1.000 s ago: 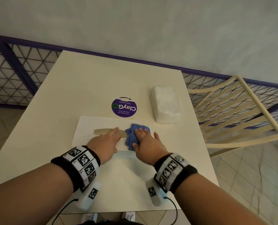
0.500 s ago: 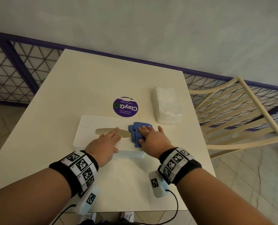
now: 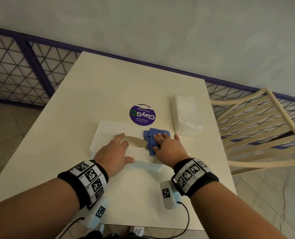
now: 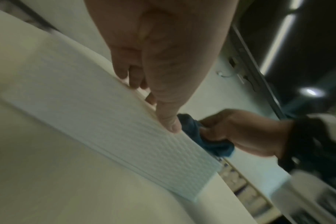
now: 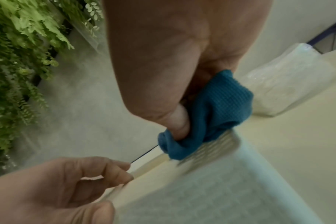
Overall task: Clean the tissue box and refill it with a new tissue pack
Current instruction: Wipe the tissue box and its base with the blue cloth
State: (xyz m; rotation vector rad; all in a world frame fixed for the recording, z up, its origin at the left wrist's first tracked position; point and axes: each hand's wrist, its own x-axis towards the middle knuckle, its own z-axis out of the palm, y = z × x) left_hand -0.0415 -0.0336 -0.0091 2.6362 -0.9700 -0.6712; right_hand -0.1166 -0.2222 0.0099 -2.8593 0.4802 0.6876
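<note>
A white tissue box (image 3: 112, 130) with a perforated lid and an oval slot lies on the cream table (image 3: 91, 92). My left hand (image 3: 121, 144) holds it, fingers on the lid by the slot and thumb on the near wall. My right hand (image 3: 164, 140) grips a bunched blue cloth (image 3: 149, 135) and presses it on the lid's right end. The left wrist view shows the box (image 4: 105, 128), cloth (image 4: 220, 148) and right hand (image 4: 240, 128). The right wrist view shows the thumb tucked into the cloth (image 5: 220, 106). A new tissue pack (image 3: 186, 116) in clear plastic lies to the right.
A round purple sticker (image 3: 142, 114) sits on the table just behind the box. A cream slatted chair (image 3: 264, 126) stands to the right of the table. A purple railing with mesh (image 3: 14, 66) runs behind, below a plain wall. Green plants (image 5: 19, 60) show in the right wrist view.
My right hand has rubbed the cloth a little back and forth on the right end of the lid. My left hand has stayed on the box.
</note>
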